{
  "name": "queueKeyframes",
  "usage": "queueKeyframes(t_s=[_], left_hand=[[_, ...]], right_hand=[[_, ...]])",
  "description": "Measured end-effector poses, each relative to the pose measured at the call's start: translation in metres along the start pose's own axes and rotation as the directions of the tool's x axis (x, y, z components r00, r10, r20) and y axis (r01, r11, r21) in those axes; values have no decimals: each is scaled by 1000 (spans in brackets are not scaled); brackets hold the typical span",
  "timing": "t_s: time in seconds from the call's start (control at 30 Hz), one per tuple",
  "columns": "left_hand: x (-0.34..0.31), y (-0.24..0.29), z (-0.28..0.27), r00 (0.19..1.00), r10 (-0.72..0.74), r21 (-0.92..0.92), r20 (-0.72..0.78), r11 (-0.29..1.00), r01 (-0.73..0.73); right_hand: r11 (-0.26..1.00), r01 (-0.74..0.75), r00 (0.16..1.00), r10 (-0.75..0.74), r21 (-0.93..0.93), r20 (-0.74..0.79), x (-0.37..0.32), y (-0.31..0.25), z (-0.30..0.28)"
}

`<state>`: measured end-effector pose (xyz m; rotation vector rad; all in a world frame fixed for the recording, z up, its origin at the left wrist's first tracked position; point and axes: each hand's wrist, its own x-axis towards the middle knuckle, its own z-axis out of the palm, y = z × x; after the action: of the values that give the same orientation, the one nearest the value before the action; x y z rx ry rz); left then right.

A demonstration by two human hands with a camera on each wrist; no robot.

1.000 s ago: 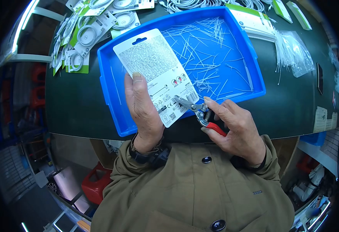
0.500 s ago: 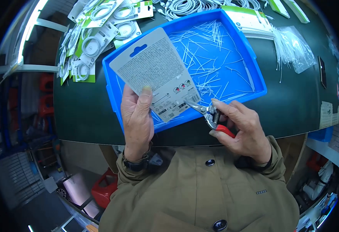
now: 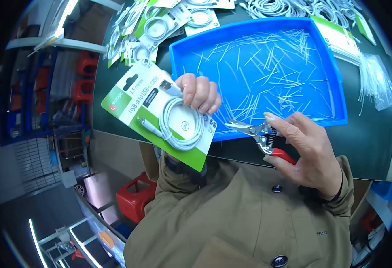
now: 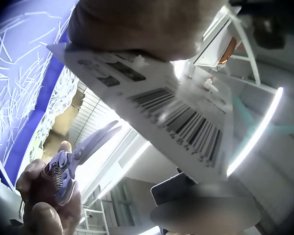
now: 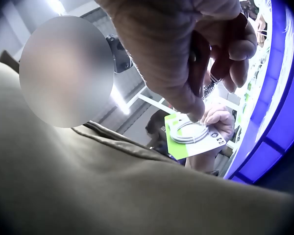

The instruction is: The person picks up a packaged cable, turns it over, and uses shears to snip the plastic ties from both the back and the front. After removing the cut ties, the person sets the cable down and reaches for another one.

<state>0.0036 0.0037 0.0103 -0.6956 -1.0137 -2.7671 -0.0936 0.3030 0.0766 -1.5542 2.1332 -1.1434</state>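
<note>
My left hand [image 3: 199, 93] grips a green-and-white cable card [image 3: 126, 109] by its edge, fingers curled over the front. On the card's front lies a coiled white USB cable [image 3: 183, 143]; the left wrist view catches the card's barcode side [image 4: 181, 122]. In my right hand [image 3: 310, 149] is a pair of pruning shears [image 3: 260, 134] with red handles and a spring. Its blades are spread apart, pointing toward the card, with a gap between them. Behind both hands sits a blue tray [image 3: 178, 58] strewn with thin white cut-off strips [image 3: 290, 80].
More carded cables [image 3: 155, 27] are piled at the back left of the dark table [image 3: 361, 152]. Loose coiled cables [image 3: 276, 6] lie along the back. A bundle of long white ties [image 3: 366, 80] and a clear plastic bag [image 3: 383, 85] lie at the right. A red stool [image 3: 135, 196] stands below.
My left hand has turned the card from its printed back to its cable side and brought it left, away from the shears. The head view has swung left. The right hand still holds the shears.
</note>
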Motion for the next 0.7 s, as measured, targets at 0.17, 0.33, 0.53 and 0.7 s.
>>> queueKeyframes(t_s=[0.17, 0.33, 0.53, 0.7], left_hand=[[1, -3, -9, 994, -3, -78, 109, 997, 12], [3, 1, -9, 995, -3, -87, 97, 996, 11], [6, 4, -10, 990, 9, -46, 142, 999, -2], [8, -3, -12, 989, 10, -73, 149, 997, 1]], right_hand=[[1000, 18, 990, -17, -10, 141, 15, -14, 5], [997, 73, 977, -69, -11, 202, 23, -16, 11], [999, 52, 970, -54, 16, 238, 24, -16, 14], [996, 57, 988, -47, -67, 146, 26, -11, 13]])
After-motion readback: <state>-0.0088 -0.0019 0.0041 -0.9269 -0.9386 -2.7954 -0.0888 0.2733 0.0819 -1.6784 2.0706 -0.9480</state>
